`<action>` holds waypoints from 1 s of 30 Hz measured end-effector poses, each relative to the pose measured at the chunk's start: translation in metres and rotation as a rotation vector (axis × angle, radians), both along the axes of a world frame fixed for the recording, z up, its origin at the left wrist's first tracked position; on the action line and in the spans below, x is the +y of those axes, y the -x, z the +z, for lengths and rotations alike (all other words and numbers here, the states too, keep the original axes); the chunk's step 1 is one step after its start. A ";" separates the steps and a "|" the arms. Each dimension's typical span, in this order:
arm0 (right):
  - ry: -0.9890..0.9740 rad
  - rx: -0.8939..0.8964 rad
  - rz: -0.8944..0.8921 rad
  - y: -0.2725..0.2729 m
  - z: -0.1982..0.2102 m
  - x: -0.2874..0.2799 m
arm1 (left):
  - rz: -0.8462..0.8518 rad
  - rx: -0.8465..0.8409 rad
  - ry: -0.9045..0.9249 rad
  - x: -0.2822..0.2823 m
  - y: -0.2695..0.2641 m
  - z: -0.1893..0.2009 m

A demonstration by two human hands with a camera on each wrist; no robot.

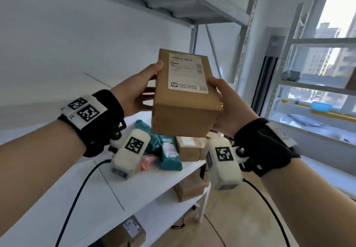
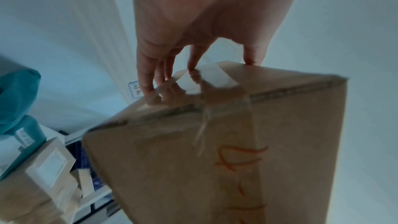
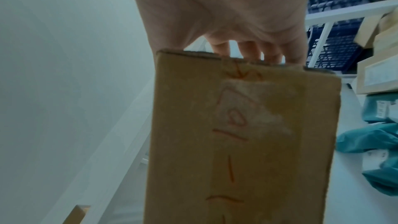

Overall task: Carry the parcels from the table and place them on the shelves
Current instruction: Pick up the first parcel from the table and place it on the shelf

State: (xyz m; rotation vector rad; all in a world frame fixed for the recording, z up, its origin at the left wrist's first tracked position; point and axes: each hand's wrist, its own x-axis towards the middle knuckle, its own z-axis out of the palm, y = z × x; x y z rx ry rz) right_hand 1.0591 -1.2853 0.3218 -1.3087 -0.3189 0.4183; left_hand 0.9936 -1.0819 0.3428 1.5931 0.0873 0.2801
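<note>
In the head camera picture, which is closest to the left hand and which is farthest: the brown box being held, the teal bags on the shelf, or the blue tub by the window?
1. Brown box: in the left hand itself.
2. Teal bags: below, on the white shelf.
3. Blue tub: far right, by the window.

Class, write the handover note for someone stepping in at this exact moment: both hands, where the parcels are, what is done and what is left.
Left hand: holds the left side of the cardboard box, thumb on top.
Right hand: holds its right side.
Box: in the air, label up, above the white shelf, not set down.
Done: teal bags and a brown box lie at the far end of that shelf; more boxes on lower shelves.
Left: set this box on a shelf. The table is out of view, so I cannot tell how many remain.
</note>
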 end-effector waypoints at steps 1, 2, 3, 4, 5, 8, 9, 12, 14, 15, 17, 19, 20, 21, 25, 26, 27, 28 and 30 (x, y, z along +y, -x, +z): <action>0.001 -0.009 0.027 -0.011 0.008 -0.004 | 0.020 -0.011 -0.011 -0.005 -0.007 0.008; 0.008 -0.012 0.050 -0.022 0.016 -0.006 | 0.043 -0.014 -0.022 -0.008 -0.012 0.016; 0.014 -0.012 0.075 -0.031 0.024 -0.007 | 0.071 -0.018 -0.035 -0.011 -0.016 0.023; 0.017 -0.017 0.094 -0.040 0.032 -0.006 | 0.101 -0.028 -0.052 -0.014 -0.020 0.030; 0.013 -0.020 0.108 -0.048 0.040 -0.004 | 0.129 -0.042 -0.070 -0.016 -0.024 0.038; 0.001 -0.043 0.142 -0.069 0.057 0.002 | 0.214 -0.088 -0.080 -0.017 -0.043 0.055; 0.004 -0.061 0.152 -0.076 0.061 0.005 | 0.223 -0.102 -0.062 -0.014 -0.050 0.058; 0.039 -0.134 0.179 -0.099 0.070 0.017 | 0.242 -0.108 -0.037 -0.003 -0.072 0.056; 0.041 -0.179 0.196 -0.118 0.073 0.028 | 0.276 -0.123 -0.014 0.008 -0.088 0.054; 0.029 -0.190 0.208 -0.128 0.073 0.033 | 0.289 -0.132 -0.005 0.014 -0.097 0.053; -0.003 -0.201 0.252 -0.150 0.074 0.044 | 0.314 -0.149 0.019 0.025 -0.114 0.053; -0.019 -0.205 0.289 -0.170 0.075 0.058 | 0.354 -0.153 0.049 0.037 -0.130 0.053; -0.021 -0.208 0.304 -0.178 0.076 0.066 | 0.376 -0.150 0.055 0.043 -0.136 0.053; -0.019 -0.209 0.320 -0.186 0.077 0.074 | 0.392 -0.144 0.061 0.049 -0.141 0.053; 0.004 -0.221 0.382 -0.210 0.071 0.105 | 0.489 -0.153 0.116 0.071 -0.159 0.048; 0.015 -0.216 0.392 -0.216 0.068 0.110 | 0.506 -0.146 0.128 0.075 -0.164 0.045; 0.024 -0.208 0.400 -0.220 0.066 0.115 | 0.519 -0.131 0.130 0.078 -0.168 0.042; 0.031 -0.198 0.406 -0.225 0.064 0.119 | 0.529 -0.114 0.130 0.081 -0.171 0.040; 0.037 -0.183 0.423 -0.232 0.061 0.125 | 0.541 -0.093 0.134 0.085 -0.175 0.037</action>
